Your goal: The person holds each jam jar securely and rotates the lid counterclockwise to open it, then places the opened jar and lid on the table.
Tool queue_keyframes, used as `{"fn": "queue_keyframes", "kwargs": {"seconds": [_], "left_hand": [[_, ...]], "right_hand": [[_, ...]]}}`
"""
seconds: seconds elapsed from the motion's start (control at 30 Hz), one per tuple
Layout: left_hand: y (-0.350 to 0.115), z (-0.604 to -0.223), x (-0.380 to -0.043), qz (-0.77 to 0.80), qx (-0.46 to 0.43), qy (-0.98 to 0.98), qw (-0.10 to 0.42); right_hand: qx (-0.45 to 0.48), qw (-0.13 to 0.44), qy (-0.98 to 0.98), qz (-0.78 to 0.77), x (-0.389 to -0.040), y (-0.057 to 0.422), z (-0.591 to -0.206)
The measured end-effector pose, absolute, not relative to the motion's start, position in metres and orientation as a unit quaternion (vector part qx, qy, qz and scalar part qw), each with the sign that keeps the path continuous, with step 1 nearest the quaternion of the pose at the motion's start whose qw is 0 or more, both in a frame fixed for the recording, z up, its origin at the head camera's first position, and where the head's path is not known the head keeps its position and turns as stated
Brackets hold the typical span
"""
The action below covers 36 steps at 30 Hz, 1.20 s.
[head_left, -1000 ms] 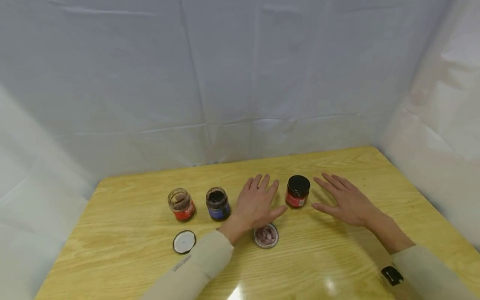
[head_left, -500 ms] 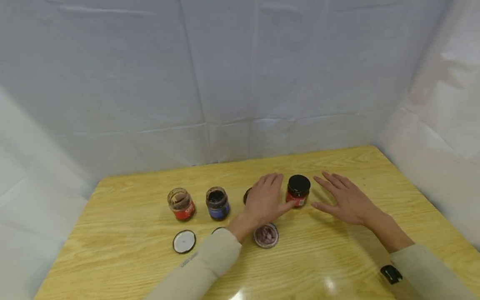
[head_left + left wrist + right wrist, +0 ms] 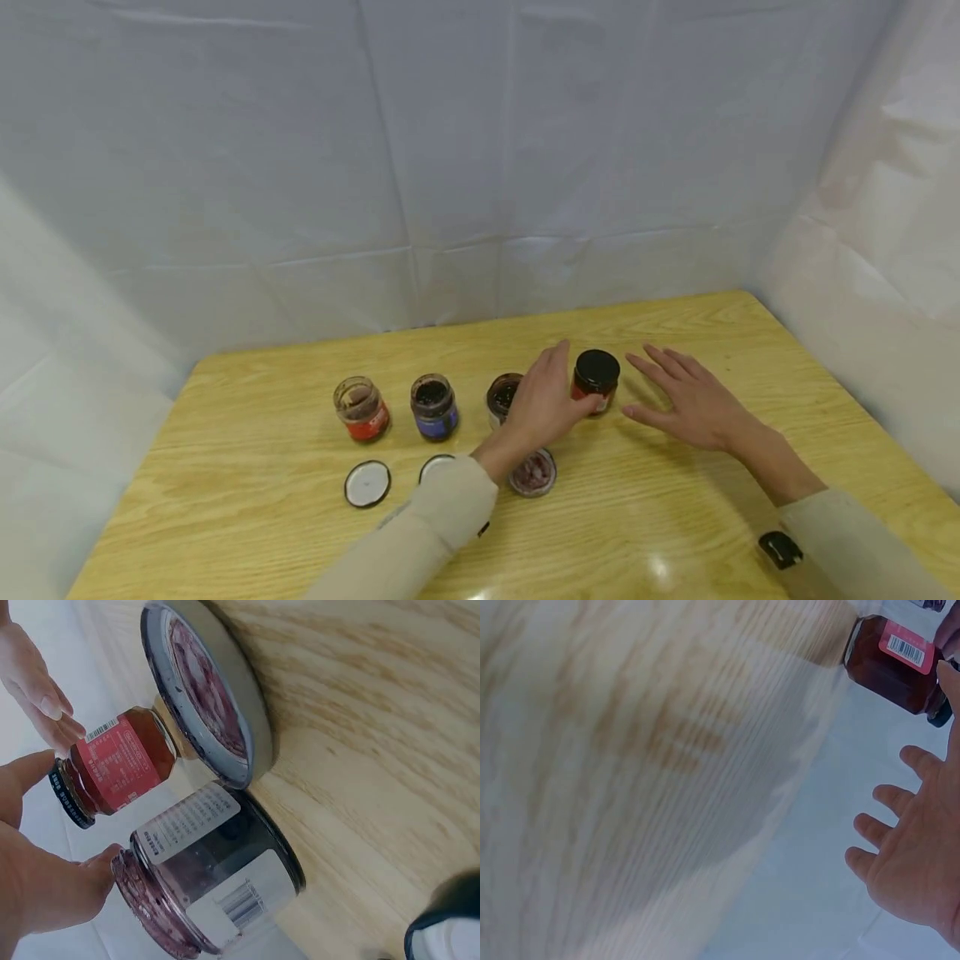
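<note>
A jar with a black lid and red label (image 3: 594,379) stands upright between the two hands. My left hand (image 3: 542,400) is close on its left side, fingers extended and the thumb in front of the jar in the head view. In the left wrist view the thumb is near the lid of the red-label jar (image 3: 120,761); contact cannot be told. Right of the jar, my right hand (image 3: 690,404) hovers with fingers spread, apart from it. Partly behind the left hand is an uncapped jar (image 3: 501,402), stained purple inside. Its nearest lid (image 3: 532,473) lies inner side up with purple residue.
An uncapped red-label jar (image 3: 367,425) and an uncapped blue-label jar (image 3: 437,423) stand to the left. One white-lined lid (image 3: 367,483) lies in front of them, and another lid (image 3: 435,467) is partly under the left sleeve. White sheeting (image 3: 465,167) surrounds the wooden table (image 3: 225,483).
My left hand has moved right toward the black-lidded jar, uncovering the uncapped jar and a lid behind it. My right hand has stayed nearly still.
</note>
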<state>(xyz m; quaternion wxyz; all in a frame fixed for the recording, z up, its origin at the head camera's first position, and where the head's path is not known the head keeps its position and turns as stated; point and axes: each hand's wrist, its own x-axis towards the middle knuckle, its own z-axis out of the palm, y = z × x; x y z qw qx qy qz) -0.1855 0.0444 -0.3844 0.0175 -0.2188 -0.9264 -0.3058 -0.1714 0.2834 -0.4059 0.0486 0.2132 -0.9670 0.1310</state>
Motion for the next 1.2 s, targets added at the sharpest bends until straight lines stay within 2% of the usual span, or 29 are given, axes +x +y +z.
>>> {"fn": "queue_keyframes", "kwargs": {"seconds": [0.13,0.37,0.47,0.77,0.83,1.2], "left_hand": [[0.048,-0.386,-0.185,-0.313,-0.217,-0.924,0.020],[0.052,-0.386,-0.182,-0.372,-0.188,-0.909,-0.013],[0.054,-0.385,-0.181,-0.366,-0.191,-0.911,-0.010],[0.049,-0.388,-0.184,-0.272,-0.222,-0.933,0.082],[0.050,-0.388,-0.183,-0.268,-0.228,-0.932,0.086],[0.063,-0.388,-0.173,-0.427,-0.176,-0.887,0.017]], "right_hand": [[0.210,0.045,-0.967,0.139,-0.171,0.284,-0.407],[0.208,0.040,-0.966,0.145,-0.170,0.284,-0.407],[0.207,0.037,-0.966,0.149,-0.170,0.284,-0.408],[0.206,0.033,-0.966,0.151,-0.169,0.286,-0.410],[0.207,0.035,-0.965,0.154,-0.169,0.287,-0.410],[0.200,0.023,-0.966,0.165,-0.168,0.287,-0.409]]}}
